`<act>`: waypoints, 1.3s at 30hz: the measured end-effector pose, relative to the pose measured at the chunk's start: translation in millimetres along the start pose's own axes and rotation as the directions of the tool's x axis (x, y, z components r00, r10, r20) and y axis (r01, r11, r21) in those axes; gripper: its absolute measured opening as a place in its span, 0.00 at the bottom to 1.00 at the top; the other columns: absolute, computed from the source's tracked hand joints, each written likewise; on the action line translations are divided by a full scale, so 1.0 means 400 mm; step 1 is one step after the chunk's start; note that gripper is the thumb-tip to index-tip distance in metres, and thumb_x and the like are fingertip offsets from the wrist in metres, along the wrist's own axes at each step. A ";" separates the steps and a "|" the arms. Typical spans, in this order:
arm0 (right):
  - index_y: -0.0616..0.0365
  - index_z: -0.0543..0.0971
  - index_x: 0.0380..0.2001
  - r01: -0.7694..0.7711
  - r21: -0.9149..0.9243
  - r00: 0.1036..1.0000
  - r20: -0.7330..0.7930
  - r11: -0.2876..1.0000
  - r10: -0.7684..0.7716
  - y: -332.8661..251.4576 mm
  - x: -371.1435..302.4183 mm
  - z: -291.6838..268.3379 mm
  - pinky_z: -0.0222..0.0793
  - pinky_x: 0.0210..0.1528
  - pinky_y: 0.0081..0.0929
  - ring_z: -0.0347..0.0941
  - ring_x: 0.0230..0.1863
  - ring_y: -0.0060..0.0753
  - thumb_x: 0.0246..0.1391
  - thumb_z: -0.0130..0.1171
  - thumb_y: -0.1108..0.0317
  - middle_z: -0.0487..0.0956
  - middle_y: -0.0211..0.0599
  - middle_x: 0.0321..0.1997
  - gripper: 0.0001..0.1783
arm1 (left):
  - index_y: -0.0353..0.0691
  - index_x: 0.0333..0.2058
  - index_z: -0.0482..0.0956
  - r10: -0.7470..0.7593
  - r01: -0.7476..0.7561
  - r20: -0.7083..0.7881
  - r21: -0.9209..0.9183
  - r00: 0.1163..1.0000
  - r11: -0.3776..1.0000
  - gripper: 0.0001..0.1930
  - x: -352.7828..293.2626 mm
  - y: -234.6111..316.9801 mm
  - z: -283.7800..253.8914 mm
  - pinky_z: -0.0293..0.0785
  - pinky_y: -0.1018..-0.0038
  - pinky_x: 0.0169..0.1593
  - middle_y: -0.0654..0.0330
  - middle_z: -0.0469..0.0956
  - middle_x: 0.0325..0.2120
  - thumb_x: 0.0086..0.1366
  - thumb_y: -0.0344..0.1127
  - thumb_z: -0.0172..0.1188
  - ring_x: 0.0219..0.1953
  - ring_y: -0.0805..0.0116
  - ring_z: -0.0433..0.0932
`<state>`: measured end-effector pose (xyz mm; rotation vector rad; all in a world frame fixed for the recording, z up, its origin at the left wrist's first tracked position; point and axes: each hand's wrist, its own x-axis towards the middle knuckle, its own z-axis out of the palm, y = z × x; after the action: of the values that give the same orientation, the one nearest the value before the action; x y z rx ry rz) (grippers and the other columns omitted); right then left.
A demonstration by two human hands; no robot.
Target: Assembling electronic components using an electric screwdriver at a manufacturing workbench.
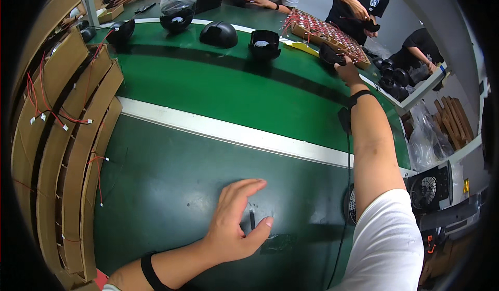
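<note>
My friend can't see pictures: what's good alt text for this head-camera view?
A person's outstretched right hand touches a black shell across a green belt; the empty left hand is open over a dark green tabletop. More black shells line the belt's far side; cardboard stands at left.

Bright green belt beyond a dark green bench
On the belt, four black rounded shells sit from ten to twelve o'clock; on the bench, a small dark stick lies at six, a round grilled part at four.

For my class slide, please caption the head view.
Right hand on a black shell, left hand open over the workbench.
</note>
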<state>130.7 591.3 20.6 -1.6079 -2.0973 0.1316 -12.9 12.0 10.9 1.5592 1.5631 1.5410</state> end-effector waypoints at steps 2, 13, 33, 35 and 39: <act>0.57 0.72 0.58 0.089 0.041 0.996 -0.029 0.995 -0.087 -0.004 -0.009 0.006 0.74 0.54 0.41 0.79 0.52 0.53 0.53 0.65 0.54 0.80 0.53 0.55 0.32 | 0.34 0.59 0.70 0.008 -0.007 0.021 -0.016 1.000 1.000 0.29 -0.001 0.001 -0.003 0.63 0.62 0.64 0.49 0.71 0.56 0.57 0.26 0.63 0.59 0.54 0.70; 0.58 0.80 0.42 0.023 0.249 0.992 -0.122 0.968 0.007 -0.056 -0.284 -0.084 0.73 0.52 0.40 0.81 0.46 0.50 0.56 0.66 0.58 0.84 0.48 0.41 0.16 | 0.37 0.52 0.77 0.032 -0.032 0.034 0.020 0.999 0.999 0.23 -0.003 -0.010 0.009 0.68 0.62 0.59 0.52 0.74 0.54 0.56 0.27 0.64 0.55 0.53 0.73; 0.61 0.82 0.42 0.394 0.590 0.777 0.196 0.705 -0.599 -0.147 -1.261 -0.534 0.75 0.32 0.29 0.79 0.33 0.41 0.49 0.68 0.78 0.79 0.41 0.36 0.15 | 0.38 0.43 0.79 0.108 -0.130 0.191 0.110 0.976 0.985 0.18 -0.039 0.111 0.022 0.66 0.55 0.62 0.49 0.76 0.47 0.51 0.24 0.66 0.68 0.49 0.61; 0.59 0.83 0.42 0.438 0.552 0.763 0.189 0.710 -0.618 -0.146 -1.274 -0.538 0.74 0.27 0.28 0.80 0.29 0.37 0.46 0.71 0.75 0.79 0.41 0.36 0.17 | 0.37 0.43 0.79 0.047 -0.078 0.256 0.113 0.965 0.991 0.19 -0.029 0.130 0.013 0.68 0.59 0.60 0.49 0.76 0.46 0.50 0.24 0.67 0.66 0.51 0.64; 0.51 0.84 0.39 0.719 0.332 0.620 0.092 0.611 -0.779 -0.130 -1.281 -0.643 0.61 0.17 0.22 0.74 0.22 0.26 0.42 0.74 0.68 0.75 0.33 0.29 0.17 | 0.35 0.43 0.82 -0.132 0.094 0.335 0.125 0.933 0.988 0.19 -0.018 0.143 -0.013 0.70 0.67 0.57 0.49 0.77 0.48 0.49 0.24 0.69 0.61 0.56 0.71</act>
<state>291.5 44.3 100.7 -0.4491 -2.6246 0.3000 6.9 -11.3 60.1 1.6581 1.5237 1.0689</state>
